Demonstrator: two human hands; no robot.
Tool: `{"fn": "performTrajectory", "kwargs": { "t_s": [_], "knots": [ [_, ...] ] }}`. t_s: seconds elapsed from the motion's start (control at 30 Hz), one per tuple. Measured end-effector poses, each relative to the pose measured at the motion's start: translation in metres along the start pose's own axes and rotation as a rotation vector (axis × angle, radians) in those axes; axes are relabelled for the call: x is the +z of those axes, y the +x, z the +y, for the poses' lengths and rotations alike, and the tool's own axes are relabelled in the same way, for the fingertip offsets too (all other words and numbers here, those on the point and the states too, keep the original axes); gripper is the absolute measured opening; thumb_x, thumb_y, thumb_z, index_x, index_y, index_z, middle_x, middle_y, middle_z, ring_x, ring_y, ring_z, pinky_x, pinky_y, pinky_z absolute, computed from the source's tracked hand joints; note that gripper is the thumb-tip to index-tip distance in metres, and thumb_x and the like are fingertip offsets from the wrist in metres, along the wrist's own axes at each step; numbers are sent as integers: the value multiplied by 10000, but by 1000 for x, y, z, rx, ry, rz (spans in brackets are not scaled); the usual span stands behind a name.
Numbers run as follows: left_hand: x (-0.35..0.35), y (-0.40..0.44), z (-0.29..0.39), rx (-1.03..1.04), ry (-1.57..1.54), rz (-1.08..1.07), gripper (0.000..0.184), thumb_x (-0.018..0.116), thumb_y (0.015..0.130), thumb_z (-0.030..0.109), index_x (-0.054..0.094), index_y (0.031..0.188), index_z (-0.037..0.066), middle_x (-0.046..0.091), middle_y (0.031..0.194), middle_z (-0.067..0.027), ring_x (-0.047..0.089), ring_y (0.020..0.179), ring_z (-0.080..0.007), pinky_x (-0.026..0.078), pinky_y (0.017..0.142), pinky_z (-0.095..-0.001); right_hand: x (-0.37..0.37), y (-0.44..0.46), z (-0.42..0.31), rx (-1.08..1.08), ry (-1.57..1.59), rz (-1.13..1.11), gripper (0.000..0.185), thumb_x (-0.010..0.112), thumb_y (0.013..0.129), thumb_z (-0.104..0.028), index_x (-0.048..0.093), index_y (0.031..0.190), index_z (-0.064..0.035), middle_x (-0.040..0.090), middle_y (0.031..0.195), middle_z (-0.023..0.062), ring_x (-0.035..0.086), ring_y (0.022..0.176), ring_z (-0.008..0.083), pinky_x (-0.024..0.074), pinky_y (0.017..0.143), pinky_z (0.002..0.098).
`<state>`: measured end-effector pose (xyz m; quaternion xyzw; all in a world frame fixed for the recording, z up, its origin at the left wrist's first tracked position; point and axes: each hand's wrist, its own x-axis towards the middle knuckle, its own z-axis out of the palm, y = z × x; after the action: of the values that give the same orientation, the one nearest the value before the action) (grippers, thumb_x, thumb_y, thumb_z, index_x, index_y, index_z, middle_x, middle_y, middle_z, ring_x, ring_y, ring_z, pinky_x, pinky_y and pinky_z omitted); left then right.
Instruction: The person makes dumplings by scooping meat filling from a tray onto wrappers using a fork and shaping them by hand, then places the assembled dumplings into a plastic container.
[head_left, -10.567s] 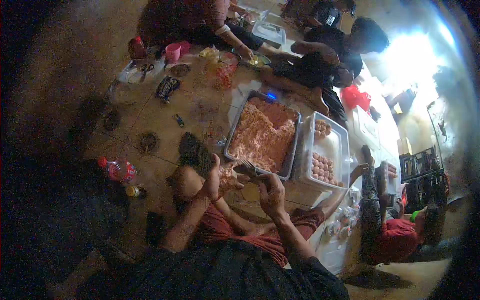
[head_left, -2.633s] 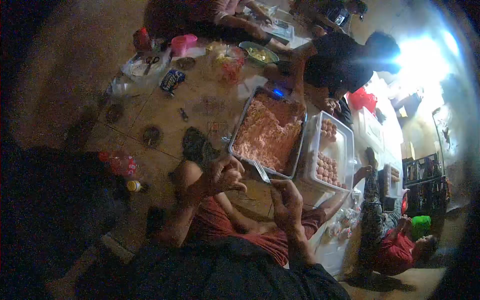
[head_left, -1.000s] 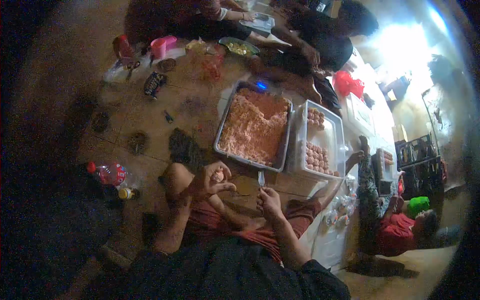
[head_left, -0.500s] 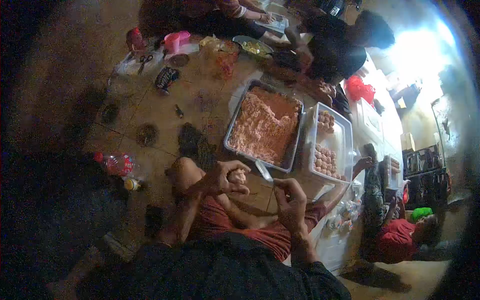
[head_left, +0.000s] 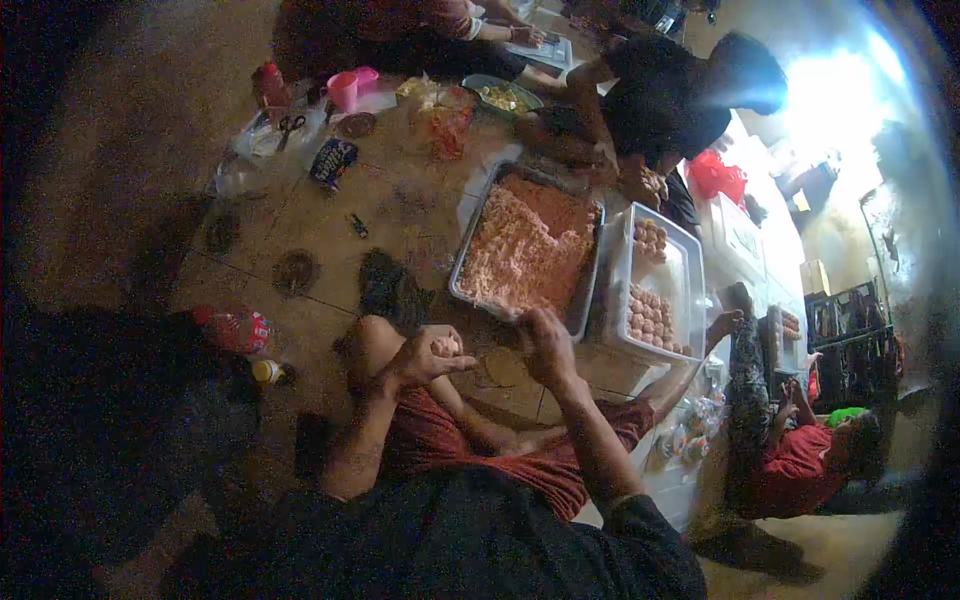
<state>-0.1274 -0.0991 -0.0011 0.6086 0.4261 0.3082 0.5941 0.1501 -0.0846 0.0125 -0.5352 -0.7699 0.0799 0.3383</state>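
My left hand [head_left: 422, 362] is cupped around a pale pink lump of minced mixture [head_left: 446, 346], fingers curled about it above my knee. At the near rim of a tray [head_left: 455, 272] is my right hand [head_left: 546, 348], closed and slightly blurred. It grips a spoon, which is plain in the earlier frame but mostly hidden now behind the fingers. Pinkish minced mixture [head_left: 525, 240] fills the tray, scooped lower toward the far right. Right of it stands a clear plastic box [head_left: 683, 268] with rows of rolled balls [head_left: 650, 318] inside.
A person in dark clothes [head_left: 655, 95] sits beyond the box, another in red [head_left: 800, 470] at right. On the tiled floor lie a bottle with a red label [head_left: 235, 330], a dark blue packet [head_left: 332, 162], scissors [head_left: 290, 125], a pink cup [head_left: 343, 92] and a bowl [head_left: 500, 95].
My right hand has moved up and left to the tray's near edge with the spoon. My left hand has shifted left and slightly up, still holding the lump.
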Motion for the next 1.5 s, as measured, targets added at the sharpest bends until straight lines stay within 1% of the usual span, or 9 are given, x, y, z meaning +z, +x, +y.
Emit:
{"fn": "performTrajectory", "kwargs": {
  "t_s": [0.1,0.43,0.5,0.7,0.8,0.93,1.2,1.37,1.5],
  "knots": [
    [4,-6,4,-38,33,101,404,935,712,330,613,723,87,618,695,48,528,636,-58,463,582,-258,43,-6,37,-56,8,-193,106,599,829,9,575,921,-37,597,926,197,584,924,444,460,781,509],
    [-12,-26,11,-147,81,136,413,929,706,383,643,752,88,640,722,24,562,647,-82,483,606,-280,65,18,106,-65,-161,-10,138,620,888,-149,585,988,-62,617,1001,161,597,993,391,421,841,525],
    [-7,-23,7,78,41,100,404,946,688,358,670,788,80,682,810,-5,620,733,-95,512,677,-291,72,25,115,-113,-146,21,160,614,879,-153,586,1014,-72,617,1032,152,601,1022,376,419,873,526],
    [-9,-11,10,-27,232,-96,423,937,708,320,684,930,64,719,912,-30,672,832,-138,542,806,-289,65,50,88,-250,-295,-419,213,603,852,-63,587,1064,-62,599,1176,177,590,1112,375,413,943,559],
    [-8,-16,7,-163,229,-15,454,925,725,321,673,1001,63,721,916,-31,681,837,-157,551,840,-301,23,51,89,-543,-277,-210,238,610,807,7,568,1035,-45,591,1126,188,586,1092,380,405,936,556],
    [-9,-20,17,1,-83,40,472,928,723,298,662,1035,64,721,934,-28,668,833,-141,555,813,-310,9,22,157,-299,-54,-341,224,598,797,37,561,1003,-44,599,1109,154,568,1067,382,428,921,489],
    [8,5,5,241,-26,85,392,891,783,251,633,994,44,661,896,-11,612,844,-105,523,772,-290,-72,26,-22,338,363,-454,122,662,917,-80,645,1014,-7,650,943,138,638,847,249,508,750,357],
    [4,14,25,404,154,95,287,791,844,286,627,931,66,636,876,-59,623,782,-168,502,689,-316,-29,-18,-24,-102,392,-182,158,685,853,-23,652,1006,-6,624,916,149,614,820,326,506,720,389],
    [5,30,-25,556,247,259,309,805,799,302,630,907,71,642,856,-63,623,762,-172,498,680,-319,-100,25,-107,61,338,-334,161,685,844,-36,620,988,-6,580,885,186,582,807,396,490,701,426]
  ]
}}
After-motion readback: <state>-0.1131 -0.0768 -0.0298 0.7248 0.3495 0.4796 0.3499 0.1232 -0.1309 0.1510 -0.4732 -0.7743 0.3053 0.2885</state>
